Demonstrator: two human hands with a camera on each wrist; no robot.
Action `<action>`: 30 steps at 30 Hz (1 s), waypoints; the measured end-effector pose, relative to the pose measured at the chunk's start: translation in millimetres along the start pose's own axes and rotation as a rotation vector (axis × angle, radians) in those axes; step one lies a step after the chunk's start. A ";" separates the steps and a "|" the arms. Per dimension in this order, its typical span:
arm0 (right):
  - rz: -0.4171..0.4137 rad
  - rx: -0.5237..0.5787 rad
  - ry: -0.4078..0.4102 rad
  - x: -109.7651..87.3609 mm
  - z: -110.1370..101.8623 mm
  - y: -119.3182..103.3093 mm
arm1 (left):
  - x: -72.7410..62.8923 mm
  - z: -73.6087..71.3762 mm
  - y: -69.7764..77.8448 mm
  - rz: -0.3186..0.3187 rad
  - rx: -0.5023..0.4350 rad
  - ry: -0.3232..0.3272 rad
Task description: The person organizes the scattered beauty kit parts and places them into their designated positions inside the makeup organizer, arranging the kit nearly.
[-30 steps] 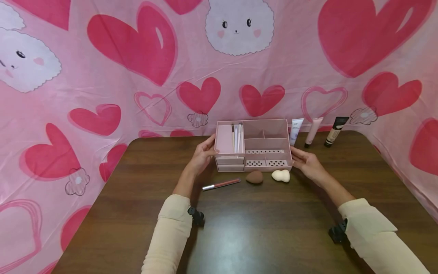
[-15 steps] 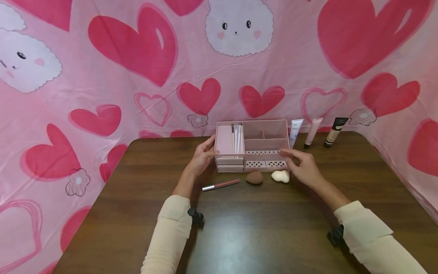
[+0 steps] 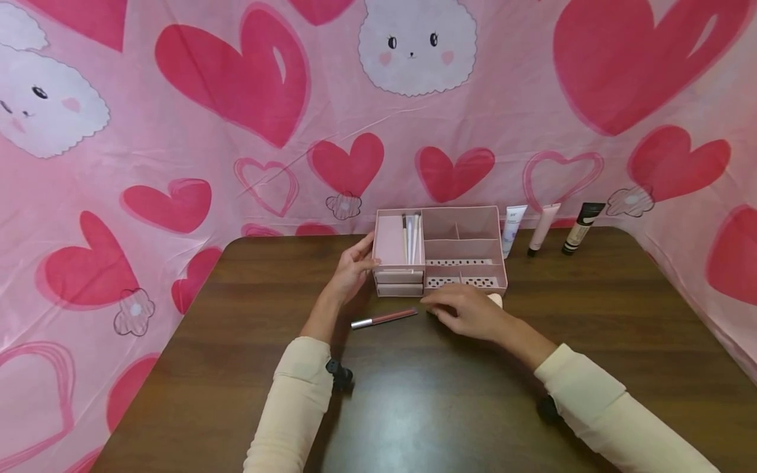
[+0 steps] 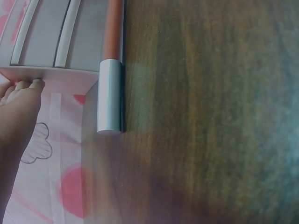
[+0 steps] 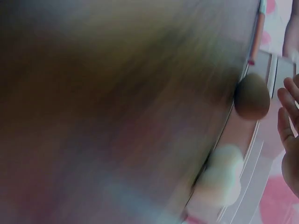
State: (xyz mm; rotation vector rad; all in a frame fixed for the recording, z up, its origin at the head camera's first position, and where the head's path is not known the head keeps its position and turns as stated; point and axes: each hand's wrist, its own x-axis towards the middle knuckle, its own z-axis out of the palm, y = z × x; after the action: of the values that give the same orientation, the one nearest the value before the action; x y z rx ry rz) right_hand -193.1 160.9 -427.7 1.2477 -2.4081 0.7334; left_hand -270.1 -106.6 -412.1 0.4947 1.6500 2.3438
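A pink makeup organizer (image 3: 390, 238) stands at the back of the table, with several makeup brushes (image 3: 411, 240) in its left compartment. My left hand (image 3: 350, 272) rests against its left side, thumb at the front corner. In front of the organizer my right hand (image 3: 470, 312) hovers over the brown makeup sponge (image 5: 252, 97), which it hides in the head view. The right wrist view has these fingers relaxed and apart from the sponge. A cream makeup sponge (image 5: 222, 176) sits beside the brown one. The lip gloss tube (image 3: 384, 318) lies between my hands.
Right of the organizer stand a white tube (image 3: 513, 230), a pink tube (image 3: 543, 228) and a black-capped tube (image 3: 583, 227). A pink heart-print cloth (image 3: 266, 72) hangs behind the wooden table (image 3: 414, 394). Drawers (image 3: 399, 282) face forward at the organizer's lower left.
My right hand has left the organizer's right side and moved left and toward me, over the brown sponge. My left hand stays at the organizer's left side.
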 end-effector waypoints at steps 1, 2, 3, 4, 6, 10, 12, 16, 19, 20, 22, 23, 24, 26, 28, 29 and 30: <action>-0.002 -0.003 -0.016 3.0 2.4 -1.6 | 0.2 0.3 0.2 -0.001 0.000 0.000; -0.003 -0.001 -0.034 6.3 4.3 -3.4 | 0.4 0.6 0.4 -0.002 -0.001 0.002; -0.003 -0.002 -0.052 9.4 6.6 -4.7 | 0.4 0.9 0.6 -0.003 -0.002 0.002; -0.001 -0.002 -0.071 12.9 8.8 -6.1 | 0.5 1.2 0.8 -0.004 -0.001 0.002; 0.003 0.000 -0.111 19.9 13.7 -8.1 | 0.6 1.8 1.2 -0.005 -0.003 0.004; 0.002 -0.016 -0.188 31.9 25.2 -10.4 | 0.8 2.1 1.3 -0.003 -0.004 0.002; -0.005 -0.035 -0.219 36.5 30.4 -11.8 | 0.7 1.7 0.9 0.000 -0.004 0.001; -0.029 -0.070 -0.259 43.9 39.4 -15.0 | 0.3 0.8 0.0 0.008 -0.007 -0.004; -0.059 -0.070 -0.274 48.6 45.8 -16.9 | -0.4 0.5 -0.3 0.012 -0.013 -0.009; -0.070 -0.065 -0.277 50.2 48.0 -17.3 | -0.5 0.5 -0.4 0.012 -0.013 -0.011; -0.089 -0.057 -0.281 53.0 51.8 -18.1 | -0.7 0.1 -0.8 0.011 -0.018 -0.011; -0.095 -0.056 -0.283 54.2 53.5 -18.3 | -0.7 0.0 -0.9 0.010 -0.016 -0.011; -0.097 -0.056 -0.285 55.3 54.7 -18.8 | -0.6 -0.2 -1.3 0.008 -0.018 -0.010; -0.096 -0.057 -0.293 57.3 57.1 -19.0 | -0.5 -0.1 -1.3 0.006 -0.016 -0.009; -0.092 -0.059 -0.304 59.3 58.4 -19.3 | -0.2 0.0 -1.2 0.004 -0.017 -0.008; -0.087 -0.059 -0.310 60.2 58.7 -19.4 | -0.1 0.2 -0.8 0.000 -0.018 -0.006; -0.083 -0.058 -0.314 61.2 59.0 -19.6 | 0.1 0.0 -0.7 -0.001 -0.019 -0.005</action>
State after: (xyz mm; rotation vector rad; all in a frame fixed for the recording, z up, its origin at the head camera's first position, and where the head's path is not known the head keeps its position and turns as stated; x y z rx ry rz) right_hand -214.5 77.1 -439.1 1.5266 -2.5790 0.4685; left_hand -270.2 -106.4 -412.8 0.4949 1.6244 2.3528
